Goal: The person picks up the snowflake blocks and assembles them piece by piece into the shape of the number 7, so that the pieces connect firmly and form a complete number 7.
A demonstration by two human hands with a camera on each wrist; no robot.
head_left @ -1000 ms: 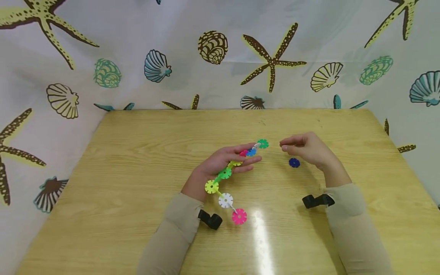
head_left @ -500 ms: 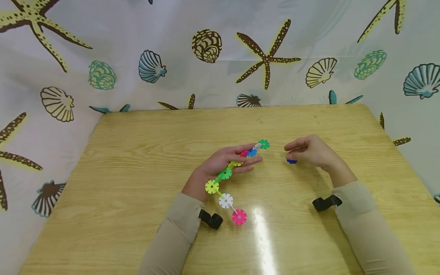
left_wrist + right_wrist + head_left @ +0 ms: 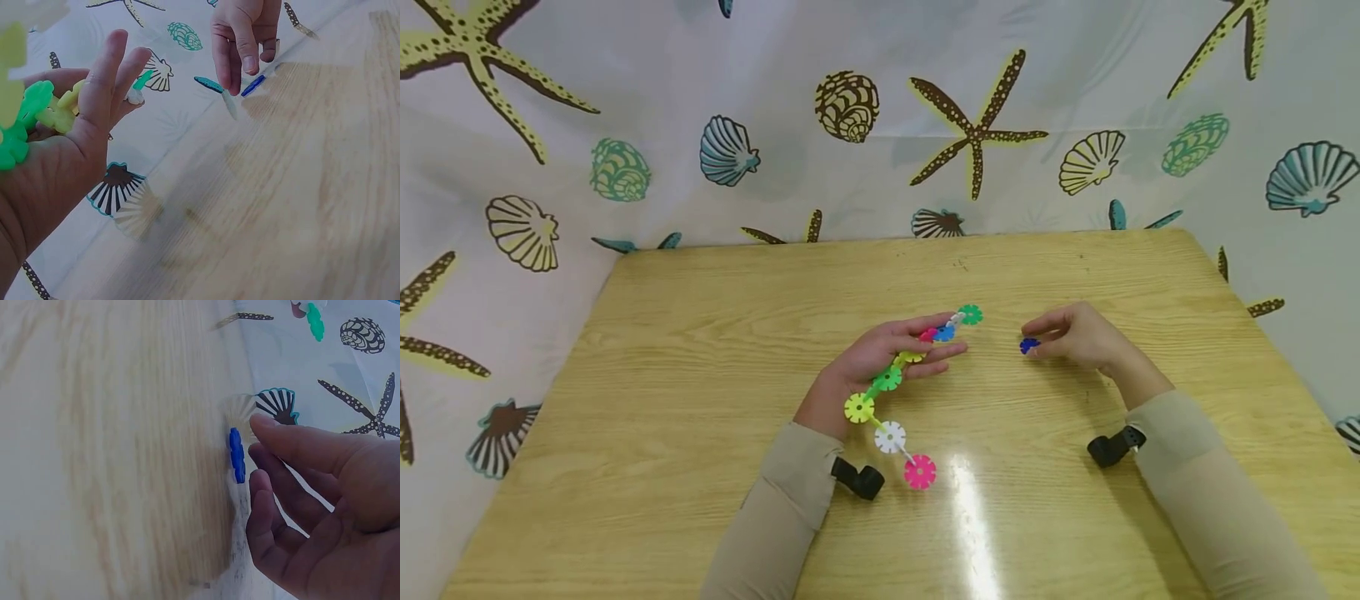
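A chain of interlocking snowflake discs (image 3: 887,377) in several colours lies over my left hand (image 3: 874,357). In the head view, the thumb crosses the chain and holds it against the fingers. A green disc (image 3: 971,314) ends the chain beyond the fingertips; a pink disc (image 3: 920,472) ends it near the wrist. My right hand (image 3: 1081,340) reaches down over a single dark blue disc (image 3: 1028,345). In the right wrist view, that blue disc (image 3: 237,455) shows edge-on just off the tips of the curved fingers, with a narrow gap. The thumb partly covers it in the head view.
Both hands are above a pale wooden table (image 3: 715,350). A white cloth (image 3: 790,50) printed with shells and starfish rises behind it and along both sides. Each wrist carries a black camera on a strap, the left camera (image 3: 859,481) beside the pink disc.
My right hand has come down around the blue disc, so the disc now shows between thumb and fingers rather than below the hand. The left hand and its chain stay nearly still.
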